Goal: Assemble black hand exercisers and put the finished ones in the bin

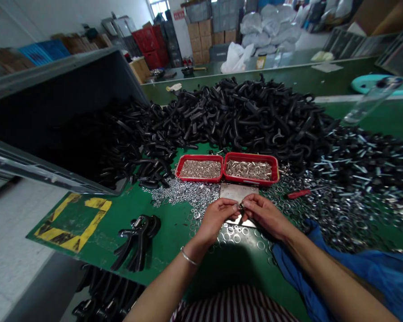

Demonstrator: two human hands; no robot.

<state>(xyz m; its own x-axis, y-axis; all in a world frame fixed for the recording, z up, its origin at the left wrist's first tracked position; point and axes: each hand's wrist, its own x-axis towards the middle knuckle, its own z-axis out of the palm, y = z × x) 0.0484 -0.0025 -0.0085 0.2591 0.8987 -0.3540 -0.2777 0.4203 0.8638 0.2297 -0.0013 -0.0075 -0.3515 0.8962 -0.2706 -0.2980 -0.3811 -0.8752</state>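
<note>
Left hand (pixel 218 215) and right hand (pixel 263 213) meet fingertip to fingertip, pinching a small metal part (pixel 241 207) together — near two red trays (pixel 227 169), among loose washers (pixel 184 193).

Left hand (pixel 218 215) and right hand (pixel 263 214) pinch small metal part (pixel 241 207); red trays (pixel 251 154) at 12 o'clock, black parts pile (pixel 248 112) beyond.

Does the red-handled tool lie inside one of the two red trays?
No, the red-handled tool lies on the green table among washers, right of the red trays.
</note>
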